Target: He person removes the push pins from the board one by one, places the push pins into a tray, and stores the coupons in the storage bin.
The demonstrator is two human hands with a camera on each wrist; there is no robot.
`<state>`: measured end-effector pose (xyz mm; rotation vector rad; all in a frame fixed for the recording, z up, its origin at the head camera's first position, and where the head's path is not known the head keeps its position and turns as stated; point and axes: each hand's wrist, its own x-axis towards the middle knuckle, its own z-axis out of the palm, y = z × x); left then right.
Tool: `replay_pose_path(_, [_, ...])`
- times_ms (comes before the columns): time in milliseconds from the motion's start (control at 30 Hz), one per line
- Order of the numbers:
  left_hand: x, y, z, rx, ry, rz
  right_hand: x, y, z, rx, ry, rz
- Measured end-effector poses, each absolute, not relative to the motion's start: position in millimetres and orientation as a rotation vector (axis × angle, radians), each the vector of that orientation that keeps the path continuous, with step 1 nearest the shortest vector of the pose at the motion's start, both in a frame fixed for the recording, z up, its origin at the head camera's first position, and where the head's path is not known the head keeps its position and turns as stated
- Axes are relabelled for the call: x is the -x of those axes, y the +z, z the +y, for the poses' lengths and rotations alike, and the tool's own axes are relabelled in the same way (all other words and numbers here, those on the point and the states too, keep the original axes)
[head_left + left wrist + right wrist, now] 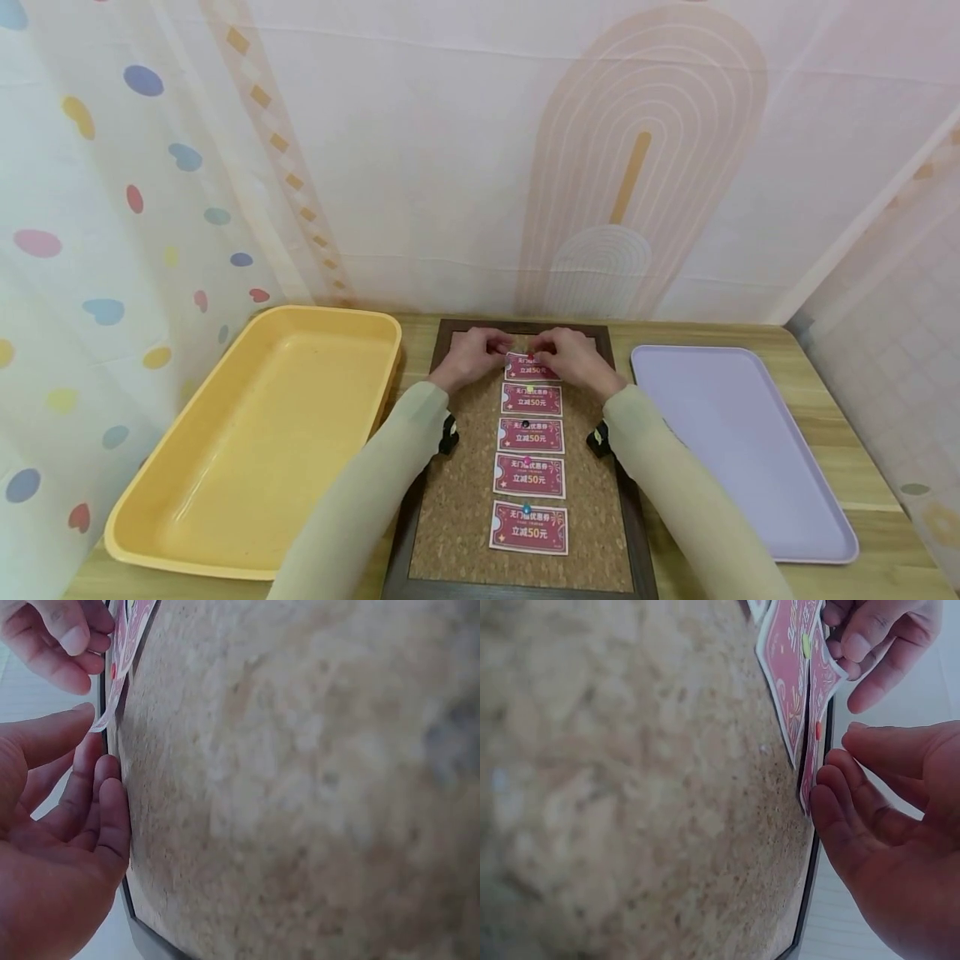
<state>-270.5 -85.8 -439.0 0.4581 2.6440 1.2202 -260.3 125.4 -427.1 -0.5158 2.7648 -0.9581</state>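
Head view: top card (534, 372) set between two hands on corkboard

Position: the top card lies on the corkboard (453, 521), between the left hand (474, 354) and the right hand (577, 360). A red pin (530, 357) stands at its upper edge, between the fingertips of both hands.

Hands: the left hand's fingers are bent at the card's left end, where a corner curls up off the cork; whether they pinch it cannot be told. The right hand is loosely curved at the other end, its fingers against the card, with thumb and fingers apart.

Surroundings: four further cards (531, 401) run in a column from the hands toward the person, pinned in yellow (530, 388), black (526, 424), pink (528, 460) and blue (527, 509). Left of the left hand sits a yellow tray (255, 450); right of the right hand, a lavender tray (738, 450). All rest on a wooden tabletop (843, 458), with a patterned curtain (420, 167) beyond the hands.

Obstruction: the right hand's fingers cover the top card's upper right part. Pale sleeves (367, 483) cross the dark frame (400, 567) on both sides.

Orientation: the card's long axis runs from hand to hand, crosswise to the board's length. Its print reads upright from the person's side, upper edge pointing away. The other cards lie parallel to it.
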Motion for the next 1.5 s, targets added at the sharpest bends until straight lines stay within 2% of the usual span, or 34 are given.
replay_pose_path(1500, [269.9, -443.7, -85.2, -0.286, 1.346, 2.589, 271.2, -430.6, 118.1, 0.399, -0.956, 2.713])
